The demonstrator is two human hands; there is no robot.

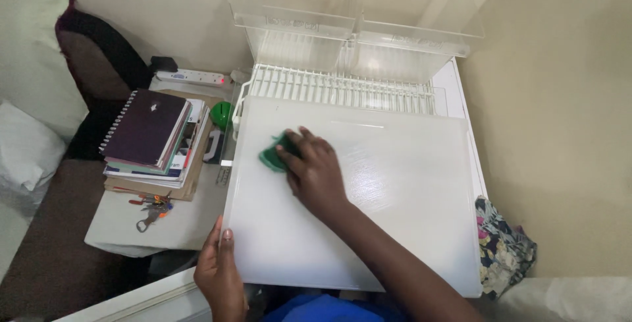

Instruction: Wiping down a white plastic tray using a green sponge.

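A large white plastic panel [395,216] lies flat across the middle of the head view, its surface streaked wet. My right hand [315,172] presses a green scrub pad [271,156] against the panel's upper left part. My left hand [220,274] grips the panel's near left corner, thumb on top.
Behind the panel stand a white wire rack [342,88] and clear plastic bins [355,12]. A stack of notebooks [155,141], a power strip [191,77] and keys [150,209] sit on a low table at the left. A floral cloth [503,246] lies at the right, by the wall.
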